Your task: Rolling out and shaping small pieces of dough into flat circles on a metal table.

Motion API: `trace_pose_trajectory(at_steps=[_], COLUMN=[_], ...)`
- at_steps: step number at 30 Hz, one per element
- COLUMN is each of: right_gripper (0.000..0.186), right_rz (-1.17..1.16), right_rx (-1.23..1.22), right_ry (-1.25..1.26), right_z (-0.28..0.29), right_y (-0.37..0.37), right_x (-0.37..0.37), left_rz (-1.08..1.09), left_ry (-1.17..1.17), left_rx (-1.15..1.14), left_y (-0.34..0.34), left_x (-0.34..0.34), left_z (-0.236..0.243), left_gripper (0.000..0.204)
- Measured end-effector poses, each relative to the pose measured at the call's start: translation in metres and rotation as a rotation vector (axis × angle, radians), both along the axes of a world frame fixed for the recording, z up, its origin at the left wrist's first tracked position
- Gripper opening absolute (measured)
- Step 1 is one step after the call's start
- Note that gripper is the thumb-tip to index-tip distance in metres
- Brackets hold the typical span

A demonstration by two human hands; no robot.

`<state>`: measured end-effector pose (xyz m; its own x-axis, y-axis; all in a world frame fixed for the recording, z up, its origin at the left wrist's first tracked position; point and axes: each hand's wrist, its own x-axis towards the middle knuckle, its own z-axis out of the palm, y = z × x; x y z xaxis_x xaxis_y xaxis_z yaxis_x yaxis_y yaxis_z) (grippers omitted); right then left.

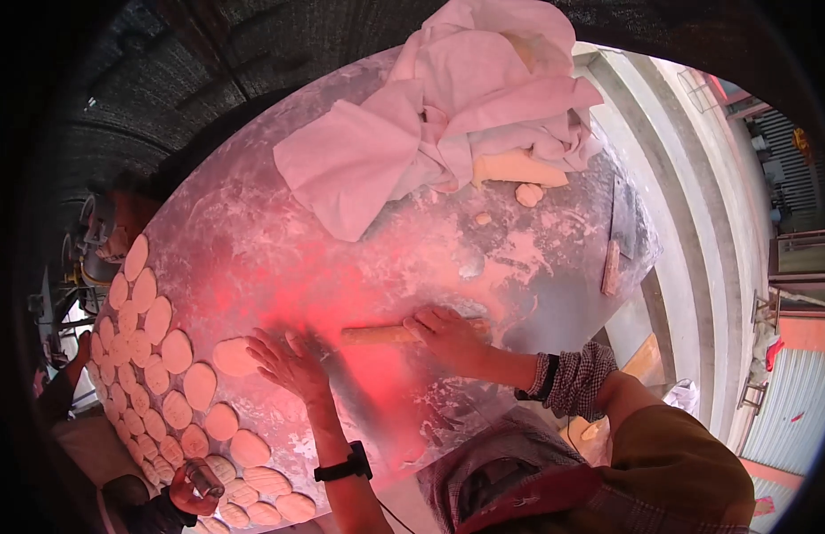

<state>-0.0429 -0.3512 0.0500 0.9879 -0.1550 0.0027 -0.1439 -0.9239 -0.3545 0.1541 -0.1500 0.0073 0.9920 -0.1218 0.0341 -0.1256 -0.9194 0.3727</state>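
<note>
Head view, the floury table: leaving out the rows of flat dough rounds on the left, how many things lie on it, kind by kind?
Pink cloth: 1
Rolling pin, under the right hand: 1
Big dough block at the cloth's edge: 1
Small dough lumps: 2
Wooden-handled scraper: 1
Total: 6

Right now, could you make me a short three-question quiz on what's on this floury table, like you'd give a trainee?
1. True or false: the right hand rests on a wooden rolling pin.
2. Where do the flattened dough rounds lie? A) along the table's left edge B) under the pink cloth C) on the floor
3. What does the left hand touch?

Key
1. True; the hand lies over the pin's right end.
2. A; they lie in rows along the left rim of the floured table.
3. It lies flat, fingers spread, on the tabletop beside the nearest round, holding nothing.
</note>
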Motion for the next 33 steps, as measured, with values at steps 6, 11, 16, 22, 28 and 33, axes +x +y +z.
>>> trace_pose_trajectory(at_steps=[6,11,16,22,28,33], right_gripper=[0.045,0.041,0.043,0.041,0.041,0.04], right_rz=[-0.315,-0.849,-0.744,-0.68,-0.815,-0.394], right_rx=[0.093,0.053,0.223,0.551,0.633,0.794], right_ry=[-0.151,-0.306,-0.332,-0.269,-0.47,-0.283], right_z=[0.044,0.012,-0.003,0.026,-0.006,-0.001], right_y=[-0.115,-0.285,-0.339,-0.304,-0.364,-0.274], right_x=[-0.047,-0.098,-0.038,0.006,0.028,0.036], left_rz=[-0.464,-0.375,-0.389,-0.41,-0.416,-0.409], left_ry=[0.044,-0.237,-0.27,-0.284,-0.246,-0.221], left_rx=[0.02,-0.082,-0.031,-0.01,-0.025,-0.016], left_y=[-0.083,-0.106,-0.121,-0.107,-0.131,-0.115], left_x=[-0.112,-0.139,-0.138,-0.13,-0.134,-0.126], left_z=[0.017,0.004,0.007,0.007,0.01,0.018], left_gripper=[0.061,0.057,0.054,0.055,0.057,0.058])
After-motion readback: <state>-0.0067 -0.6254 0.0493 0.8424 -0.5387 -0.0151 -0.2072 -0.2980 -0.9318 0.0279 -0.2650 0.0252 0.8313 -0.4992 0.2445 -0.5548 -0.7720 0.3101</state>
